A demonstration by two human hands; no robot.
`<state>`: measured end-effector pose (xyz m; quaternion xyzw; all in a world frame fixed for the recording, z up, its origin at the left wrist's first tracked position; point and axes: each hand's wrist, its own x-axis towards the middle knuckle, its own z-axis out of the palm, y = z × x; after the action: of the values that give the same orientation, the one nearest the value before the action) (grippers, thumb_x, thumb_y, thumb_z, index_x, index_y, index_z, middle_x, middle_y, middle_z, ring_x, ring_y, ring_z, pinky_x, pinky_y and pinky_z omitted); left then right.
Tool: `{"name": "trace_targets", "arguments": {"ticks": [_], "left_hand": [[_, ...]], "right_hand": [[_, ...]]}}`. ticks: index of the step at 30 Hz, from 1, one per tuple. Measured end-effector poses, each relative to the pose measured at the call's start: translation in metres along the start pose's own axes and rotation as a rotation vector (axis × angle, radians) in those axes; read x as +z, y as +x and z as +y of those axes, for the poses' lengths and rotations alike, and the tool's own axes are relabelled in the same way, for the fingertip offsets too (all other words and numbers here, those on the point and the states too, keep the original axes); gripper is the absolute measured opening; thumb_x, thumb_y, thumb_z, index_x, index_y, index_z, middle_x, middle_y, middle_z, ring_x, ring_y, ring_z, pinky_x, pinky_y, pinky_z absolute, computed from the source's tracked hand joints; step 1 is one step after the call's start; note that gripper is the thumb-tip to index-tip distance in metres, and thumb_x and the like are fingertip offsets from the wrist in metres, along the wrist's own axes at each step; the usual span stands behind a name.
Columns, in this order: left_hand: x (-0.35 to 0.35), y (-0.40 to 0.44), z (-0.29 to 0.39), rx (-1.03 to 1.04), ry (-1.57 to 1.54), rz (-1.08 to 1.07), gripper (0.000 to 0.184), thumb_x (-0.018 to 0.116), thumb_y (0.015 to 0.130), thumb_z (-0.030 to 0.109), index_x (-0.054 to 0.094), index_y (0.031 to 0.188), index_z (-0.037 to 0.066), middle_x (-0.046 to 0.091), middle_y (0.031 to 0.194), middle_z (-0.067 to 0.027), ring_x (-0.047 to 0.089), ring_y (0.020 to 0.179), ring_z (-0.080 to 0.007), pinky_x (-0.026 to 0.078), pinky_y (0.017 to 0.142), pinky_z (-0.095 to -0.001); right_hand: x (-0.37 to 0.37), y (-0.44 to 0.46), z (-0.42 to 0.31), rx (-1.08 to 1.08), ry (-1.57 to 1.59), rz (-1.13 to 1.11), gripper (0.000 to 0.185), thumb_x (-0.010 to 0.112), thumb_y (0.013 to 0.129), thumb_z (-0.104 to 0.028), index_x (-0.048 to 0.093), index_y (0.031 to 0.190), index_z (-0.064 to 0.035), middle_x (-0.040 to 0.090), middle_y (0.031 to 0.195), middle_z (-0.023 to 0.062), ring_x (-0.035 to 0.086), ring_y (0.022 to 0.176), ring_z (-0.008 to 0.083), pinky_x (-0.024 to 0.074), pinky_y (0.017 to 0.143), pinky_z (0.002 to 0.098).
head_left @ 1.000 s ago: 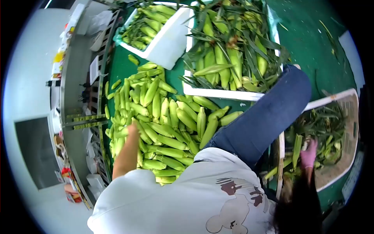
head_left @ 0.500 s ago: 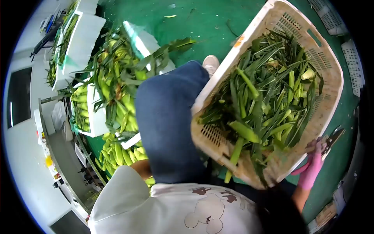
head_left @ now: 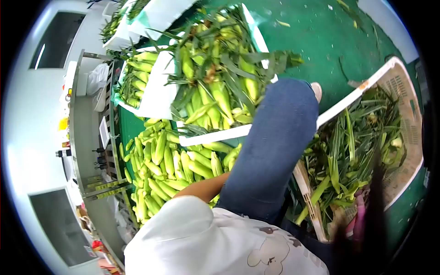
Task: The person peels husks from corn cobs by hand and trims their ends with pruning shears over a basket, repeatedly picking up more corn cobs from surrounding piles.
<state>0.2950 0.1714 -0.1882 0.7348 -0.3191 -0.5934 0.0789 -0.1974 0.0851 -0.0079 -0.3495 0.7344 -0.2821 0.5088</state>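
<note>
And here are the ears of corn (head_left: 181, 166), heaped along the left side of the green floor (head_left: 311, 43), beside the metal shelving (head_left: 75, 133), pale green and lying every which way. The left forearm (head_left: 204, 188) reaches in over the near side of that heap, but its hand is out of sight behind the raised knee (head_left: 286, 110), so whether it grips anything cannot be told.

Over on the right, the right hand (head_left: 360, 214), in a pink glove, is down at the near side of the plastic crate (head_left: 405, 94), partly covered by a dark, blurred shape; its grip can't be read. That crate is loaded with leaves and stalks (head_left: 339, 137), tilted across the view.

Beyond the heap sits a white foam box (head_left: 217, 136), packed with leafy corn (head_left: 217, 98), long leaves spilling over its rim. Just left of it, a smaller foam box (head_left: 160, 85) holds more corn.
</note>
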Motion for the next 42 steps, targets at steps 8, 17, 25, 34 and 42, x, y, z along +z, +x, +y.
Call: {"name": "trace_targets", "arguments": {"ticks": [8, 17, 25, 34, 42], "left_hand": [[-0.158, 0.054, 0.215, 0.361, 0.591, 0.964, 0.052, 0.074, 0.085, 0.030, 0.050, 0.119, 0.000, 0.054, 0.119, -0.0225, 0.056, 0.113, -0.0375, 0.049, 0.096, -0.0438], [-0.216, 0.069, 0.199, 0.329, 0.293, 0.614, 0.106, 0.087, 0.071, 0.033, 0.026, 0.151, 0.000, 0.058, 0.132, -0.0243, 0.060, 0.118, -0.0354, 0.051, 0.097, -0.0405], [-0.201, -0.084, 0.099, 0.467, -1.007, -0.068, 0.062, 0.061, 0.092, 0.036, 0.046, 0.144, 0.005, 0.057, 0.139, -0.0147, 0.058, 0.124, -0.0294, 0.040, 0.110, -0.0586], [-0.059, -0.109, 0.264, 0.774, -1.102, -0.773, 0.071, 0.068, 0.088, 0.054, 0.053, 0.131, 0.000, 0.061, 0.121, -0.0135, 0.061, 0.108, -0.0277, 0.060, 0.085, -0.0460], [0.120, -0.126, 0.401, 0.876, -0.143, -0.619, 0.073, 0.080, 0.080, 0.033, 0.046, 0.135, -0.002, 0.063, 0.115, -0.0156, 0.065, 0.104, -0.0277, 0.056, 0.089, -0.0423]], "right_hand": [[0.046, -0.014, 0.009, 0.093, 0.854, -0.250, 0.057, 0.059, 0.095, -0.050, 0.049, 0.133, -0.0093, 0.058, 0.126, 0.0087, 0.054, 0.122, 0.0248, 0.0422, 0.103, 0.0449], [0.004, -0.045, 0.008, -0.166, 0.750, -0.105, 0.059, 0.062, 0.094, -0.044, 0.051, 0.136, -0.0043, 0.063, 0.120, 0.0120, 0.060, 0.115, 0.0247, 0.0474, 0.095, 0.0397], [-0.022, -0.013, 0.049, -0.195, 0.909, -0.195, 0.067, 0.057, 0.096, -0.050, 0.044, 0.144, -0.0056, 0.056, 0.134, 0.0110, 0.054, 0.125, 0.0274, 0.0433, 0.103, 0.0392], [0.020, -0.080, -0.075, -0.437, 0.481, -0.315, 0.071, 0.073, 0.079, -0.023, 0.046, 0.141, -0.0003, 0.059, 0.120, 0.0087, 0.057, 0.111, 0.0189, 0.0420, 0.103, 0.0360], [-0.048, -0.091, -0.079, -0.648, 0.124, 0.126, 0.081, 0.076, 0.078, -0.026, 0.037, 0.143, 0.0011, 0.053, 0.127, 0.0199, 0.055, 0.070, 0.0229, 0.0434, 0.062, 0.0322]]}}
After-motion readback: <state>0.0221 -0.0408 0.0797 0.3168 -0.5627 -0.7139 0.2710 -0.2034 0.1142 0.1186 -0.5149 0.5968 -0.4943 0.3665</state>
